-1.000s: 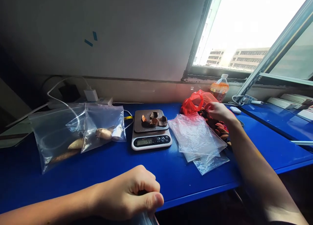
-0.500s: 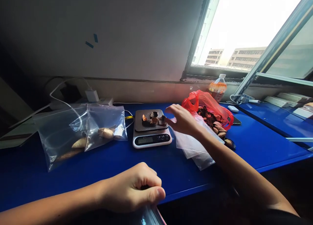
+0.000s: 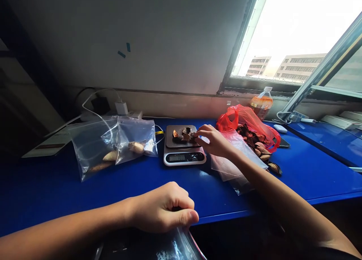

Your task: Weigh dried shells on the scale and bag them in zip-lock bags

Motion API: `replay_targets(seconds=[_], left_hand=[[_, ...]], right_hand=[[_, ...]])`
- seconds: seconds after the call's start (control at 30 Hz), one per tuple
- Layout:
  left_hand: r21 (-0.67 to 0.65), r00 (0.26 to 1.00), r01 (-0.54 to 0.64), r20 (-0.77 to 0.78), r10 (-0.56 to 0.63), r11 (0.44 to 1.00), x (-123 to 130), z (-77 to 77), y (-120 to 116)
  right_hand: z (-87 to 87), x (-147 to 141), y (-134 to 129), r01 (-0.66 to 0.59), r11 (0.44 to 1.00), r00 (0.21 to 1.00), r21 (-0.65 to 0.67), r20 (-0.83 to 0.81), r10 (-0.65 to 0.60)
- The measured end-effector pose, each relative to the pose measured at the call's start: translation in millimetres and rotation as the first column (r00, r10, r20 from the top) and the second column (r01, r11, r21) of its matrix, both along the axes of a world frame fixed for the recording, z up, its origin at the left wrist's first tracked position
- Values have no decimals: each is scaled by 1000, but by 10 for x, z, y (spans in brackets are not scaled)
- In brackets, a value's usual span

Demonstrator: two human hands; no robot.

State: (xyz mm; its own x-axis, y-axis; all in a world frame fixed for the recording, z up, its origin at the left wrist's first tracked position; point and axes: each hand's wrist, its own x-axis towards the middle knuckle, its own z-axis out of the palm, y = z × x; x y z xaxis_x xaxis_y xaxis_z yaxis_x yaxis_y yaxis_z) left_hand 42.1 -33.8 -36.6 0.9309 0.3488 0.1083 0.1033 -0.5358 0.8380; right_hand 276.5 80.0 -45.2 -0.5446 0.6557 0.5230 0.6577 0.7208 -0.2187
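My left hand [image 3: 166, 209] is closed in front of the table edge, gripping the top of a clear plastic bag [image 3: 177, 247] that hangs below it. My right hand [image 3: 212, 139] reaches over the kitchen scale [image 3: 185, 158]. Its thumb and fingertips close on a dark dried husk piece at the right side of the weighing plate, partly hidden by the fingers. Several other curved, dark brown husk pieces [image 3: 186, 132] lie on the plate. The display's digits are too faint to read. Flat clear bags [image 3: 226, 164] lie under my right wrist.
Two clear bags with pale brown pieces, one a zip bag [image 3: 135, 135], lie left of the scale. On the right, a red plastic bag [image 3: 244, 117] spills dried husks [image 3: 261, 152]. Behind it stands a drink bottle [image 3: 261, 103]. A white charger [image 3: 121, 108] and cable are at back left.
My right hand has come down from above the scale's right side, and its fingers have closed on a husk piece. My left hand keeps its grip on the bag. The view has shifted left.
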Motion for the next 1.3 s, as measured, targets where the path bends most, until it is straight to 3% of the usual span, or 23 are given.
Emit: replay_targets(seconds=[0.17, 0.3, 0.4, 0.53, 0.63, 0.7, 0.73, 0.8, 0.87, 0.93, 1.03, 1.13, 1.23, 1.3], left_hand=[[-7, 1000, -5, -20, 5, 1000, 7, -6, 8], [-13, 999, -1, -41, 1, 1000, -6, 1, 3], [-49, 999, -2, -33, 0, 999, -28, 42, -9], [17, 1000, 9, -22, -9, 1000, -81, 156, 38], [95, 999, 2, -48, 3, 995, -162, 265, 156], [138, 993, -64, -86, 76, 988, -234, 332, 253], [164, 987, -108, -97, 125, 980, -271, 362, 298], [196, 977, -171, -94, 192, 966, -335, 414, 366], [175, 980, -169, -77, 185, 970, -378, 459, 394], [124, 989, -128, -64, 136, 984, -399, 494, 382], [94, 996, -80, -41, 84, 992, -401, 512, 317], [87, 996, -86, -14, 87, 993, -371, 488, 244], [130, 993, -117, -12, 120, 985, -322, 448, 198], [168, 994, -106, -8, 109, 980, -302, 426, 183]], right_hand=[[38, 14, 18, 64, 998, 994, 17, -91, -62], [223, 199, 5, 144, 983, 984, 112, -119, -130], [380, 490, 5, 290, 938, 939, 190, -245, -241], [471, 674, -11, 429, 896, 853, 119, -381, -357], [443, 399, -183, 264, 962, 900, 74, -378, -218], [390, 71, -408, 4, 997, 934, 83, -355, 26], [356, -101, -538, -176, 981, 923, 76, -333, 191], [279, -395, -787, -508, 858, 798, 78, -332, 503], [206, -572, -969, -686, 728, 681, 17, -338, 650], [150, -627, -1061, -730, 678, 642, -85, -426, 638], [86, -604, -1089, -711, 682, 656, -174, -515, 552], [7, -610, -1096, -731, 679, 672, -75, -254, 695], [-65, -658, -1126, -781, 624, 624, 21, 82, 777], [-72, -679, -1141, -802, 596, 592, 23, 154, 791]])
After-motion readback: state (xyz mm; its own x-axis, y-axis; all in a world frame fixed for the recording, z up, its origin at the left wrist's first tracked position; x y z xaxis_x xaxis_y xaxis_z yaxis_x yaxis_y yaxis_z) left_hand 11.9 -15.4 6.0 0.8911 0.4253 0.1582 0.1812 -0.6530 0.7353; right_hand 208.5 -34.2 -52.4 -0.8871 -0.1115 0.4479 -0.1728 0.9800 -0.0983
